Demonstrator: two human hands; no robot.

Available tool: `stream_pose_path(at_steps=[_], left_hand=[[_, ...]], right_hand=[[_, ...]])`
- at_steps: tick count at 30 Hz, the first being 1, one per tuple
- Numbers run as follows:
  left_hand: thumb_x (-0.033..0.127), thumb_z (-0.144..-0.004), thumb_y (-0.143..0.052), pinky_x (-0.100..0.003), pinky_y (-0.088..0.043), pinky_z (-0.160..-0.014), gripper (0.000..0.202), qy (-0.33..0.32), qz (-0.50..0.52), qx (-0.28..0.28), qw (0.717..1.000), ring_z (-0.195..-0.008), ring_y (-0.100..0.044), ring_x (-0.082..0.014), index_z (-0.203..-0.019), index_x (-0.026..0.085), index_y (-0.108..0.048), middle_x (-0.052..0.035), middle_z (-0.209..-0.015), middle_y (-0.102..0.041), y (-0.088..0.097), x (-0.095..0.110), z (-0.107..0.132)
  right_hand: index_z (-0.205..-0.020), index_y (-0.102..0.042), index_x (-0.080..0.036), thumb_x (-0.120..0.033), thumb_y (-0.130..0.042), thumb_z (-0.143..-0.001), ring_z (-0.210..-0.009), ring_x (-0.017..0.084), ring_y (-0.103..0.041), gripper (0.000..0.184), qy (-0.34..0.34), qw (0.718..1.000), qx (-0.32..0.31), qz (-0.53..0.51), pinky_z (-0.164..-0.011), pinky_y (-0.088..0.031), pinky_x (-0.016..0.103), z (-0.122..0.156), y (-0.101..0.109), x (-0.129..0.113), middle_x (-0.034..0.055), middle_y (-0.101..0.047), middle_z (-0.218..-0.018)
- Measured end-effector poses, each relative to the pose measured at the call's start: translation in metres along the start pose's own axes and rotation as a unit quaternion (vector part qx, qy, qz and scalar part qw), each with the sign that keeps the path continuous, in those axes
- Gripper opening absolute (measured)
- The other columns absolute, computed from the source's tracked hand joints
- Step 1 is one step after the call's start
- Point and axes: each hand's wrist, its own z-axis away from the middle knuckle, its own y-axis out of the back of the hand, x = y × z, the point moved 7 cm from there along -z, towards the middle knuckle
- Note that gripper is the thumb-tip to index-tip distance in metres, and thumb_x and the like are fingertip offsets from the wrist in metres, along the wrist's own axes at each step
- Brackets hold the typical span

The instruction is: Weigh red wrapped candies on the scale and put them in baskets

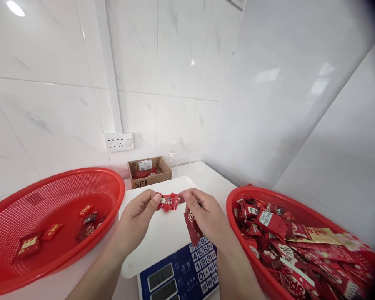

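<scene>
My left hand [140, 213] is closed, with thumb and fingers pinching the left end of a small red wrapped candy [169, 202]. Close to the candy's right end is my right hand [208, 214]; I cannot tell whether its fingertips touch that end. Held in the right hand is a dark red candy packet [192, 227], hanging downward with its upper part behind the fingers. Both hands are above the white pan [162, 237] of a digital scale [187, 268]. The scale has a blue panel with number keys and displays, partly covered by my right forearm.
A red plastic basket [122, 187] on the left holds several candies. The red basket [234, 195] on the right is heaped with red packets. Behind the scale, a cardboard box [158, 180] contains red packets. A wall socket [119, 142] is above it.
</scene>
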Motion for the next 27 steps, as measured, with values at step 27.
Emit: stream_pose_path(at_steps=[27], left_hand=[[0.037, -0.088, -0.054, -0.033, -0.043, -0.069, 0.022, 0.001, -0.267, -0.062, 0.962, -0.086, -0.064, -0.028, -0.084, 0.025, -0.072, -0.0067, -0.09, -0.073, 0.003, -0.016, -0.004]], right_hand=[[-0.084, -0.062, -0.022, -0.045, -0.047, -0.091, -0.066, 0.018, -0.058, 0.028, 0.025, 0.993, 0.097, 0.063, -0.062, -0.045, 0.028, -0.009, 0.008, 0.006, 0.001, -0.064, -0.074]])
